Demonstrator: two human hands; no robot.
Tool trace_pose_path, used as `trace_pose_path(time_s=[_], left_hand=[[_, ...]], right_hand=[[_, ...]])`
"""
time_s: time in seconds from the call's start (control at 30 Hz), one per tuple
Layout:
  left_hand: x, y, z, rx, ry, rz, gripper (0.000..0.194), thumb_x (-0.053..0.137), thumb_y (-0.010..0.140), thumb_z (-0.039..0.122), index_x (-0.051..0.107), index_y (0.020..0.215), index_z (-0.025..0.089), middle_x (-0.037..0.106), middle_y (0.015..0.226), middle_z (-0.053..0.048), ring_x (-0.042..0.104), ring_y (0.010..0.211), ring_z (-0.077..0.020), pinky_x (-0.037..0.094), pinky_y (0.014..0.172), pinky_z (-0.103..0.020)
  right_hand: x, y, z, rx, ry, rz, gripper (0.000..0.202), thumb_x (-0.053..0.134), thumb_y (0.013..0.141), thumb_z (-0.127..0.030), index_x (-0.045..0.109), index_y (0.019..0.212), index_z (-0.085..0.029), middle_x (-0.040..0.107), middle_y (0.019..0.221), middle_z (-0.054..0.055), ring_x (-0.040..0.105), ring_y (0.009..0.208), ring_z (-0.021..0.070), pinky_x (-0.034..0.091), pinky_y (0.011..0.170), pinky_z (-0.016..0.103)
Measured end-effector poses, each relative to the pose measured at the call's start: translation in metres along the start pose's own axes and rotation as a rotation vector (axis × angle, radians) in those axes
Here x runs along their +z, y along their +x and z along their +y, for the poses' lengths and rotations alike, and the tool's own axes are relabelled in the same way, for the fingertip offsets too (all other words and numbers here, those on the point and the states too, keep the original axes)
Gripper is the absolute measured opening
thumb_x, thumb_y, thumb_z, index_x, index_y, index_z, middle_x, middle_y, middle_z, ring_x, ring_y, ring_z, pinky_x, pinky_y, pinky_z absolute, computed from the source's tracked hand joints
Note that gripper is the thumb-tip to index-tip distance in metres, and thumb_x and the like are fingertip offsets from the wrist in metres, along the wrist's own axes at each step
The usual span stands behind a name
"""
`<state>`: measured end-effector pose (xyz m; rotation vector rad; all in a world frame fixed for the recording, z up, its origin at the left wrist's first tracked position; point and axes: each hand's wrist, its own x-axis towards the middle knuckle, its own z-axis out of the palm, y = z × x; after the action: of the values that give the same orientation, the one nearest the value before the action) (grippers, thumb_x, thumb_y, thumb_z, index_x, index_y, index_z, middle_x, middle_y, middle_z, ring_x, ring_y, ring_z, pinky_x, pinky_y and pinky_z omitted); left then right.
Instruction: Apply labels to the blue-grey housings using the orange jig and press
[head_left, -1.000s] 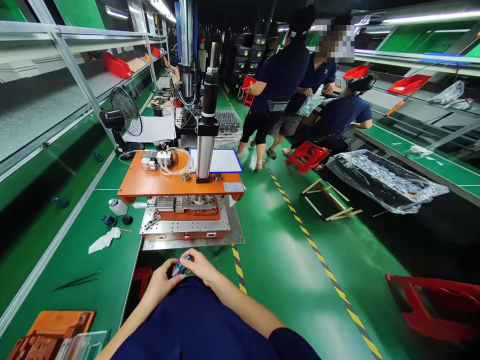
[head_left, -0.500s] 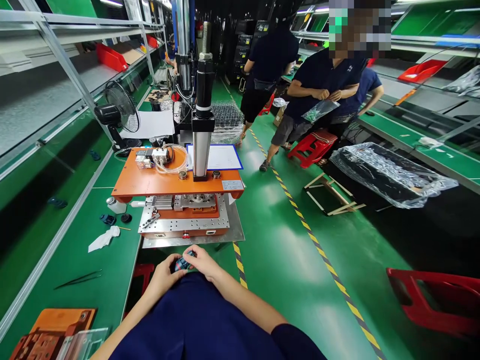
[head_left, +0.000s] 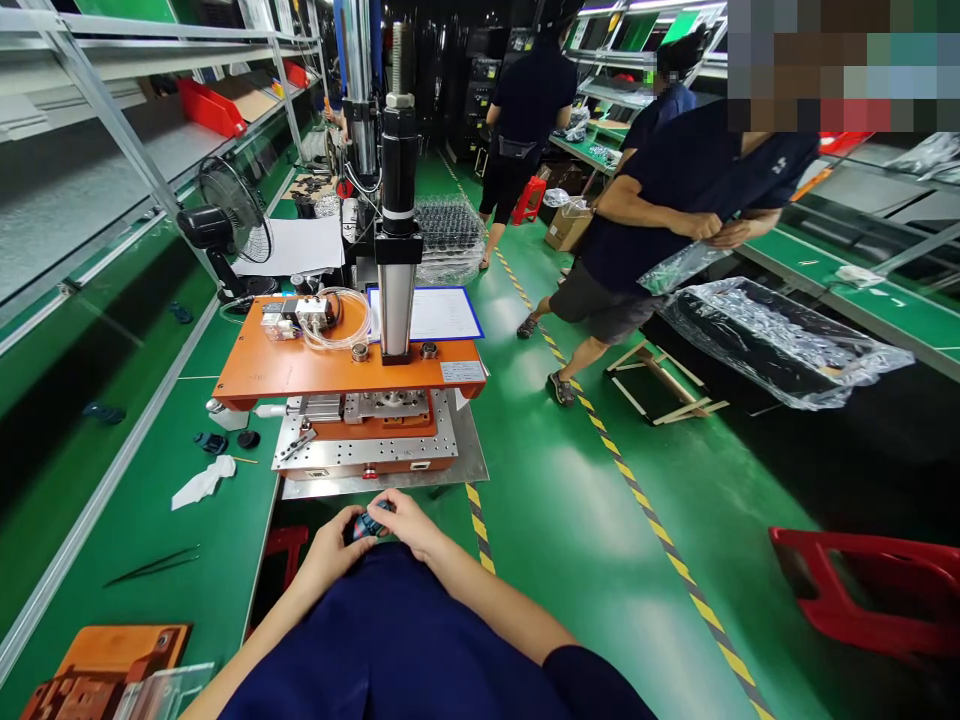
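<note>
A small dark blue part (head_left: 370,522) with a reddish spot is held close to the body, in front of the orange press (head_left: 352,365). My left hand (head_left: 335,540) is wrapped round its left side. From the right, my right hand (head_left: 405,522) grips the same part, thumb and fingers pressed on its upper end. On the green table to the left lie a similar dark blue part (head_left: 211,442), a round black piece (head_left: 248,439), a white cloth (head_left: 202,483) and black tweezers (head_left: 152,566).
A small white bottle (head_left: 227,415) and a black fan (head_left: 225,215) stand left of the press. An orange fixture (head_left: 112,660) is at the lower left. A person (head_left: 637,230) walks on the right, near a wooden frame (head_left: 664,385). A red stool (head_left: 862,585) stands lower right.
The person with the plastic bag has come nearer and to the right, uncovering another person behind. The view has shifted slightly. Both my hands keep their hold on the blue part.
</note>
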<state>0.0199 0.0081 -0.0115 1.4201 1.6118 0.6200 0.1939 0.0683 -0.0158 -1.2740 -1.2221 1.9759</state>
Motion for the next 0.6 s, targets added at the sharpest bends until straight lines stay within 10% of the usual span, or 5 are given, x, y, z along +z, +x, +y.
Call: trace_pose_path(time_s=[0.6], left_hand=[[-0.006, 0.005, 0.010, -0.008, 0.013, 0.043, 0.046, 0.072, 0.073, 0.040, 0.068, 0.114, 0.019, 0.076, 0.113, -0.008, 0.070, 0.103, -0.0272, 0.053, 0.094, -0.038]], right_hand=[[-0.012, 0.010, -0.007, -0.145, -0.300, 0.017, 0.036, 0.062, 0.086, -0.055, 0.068, 0.093, -0.019, 0.069, 0.087, 0.004, 0.067, 0.081, 0.0198, 0.057, 0.070, 0.034]])
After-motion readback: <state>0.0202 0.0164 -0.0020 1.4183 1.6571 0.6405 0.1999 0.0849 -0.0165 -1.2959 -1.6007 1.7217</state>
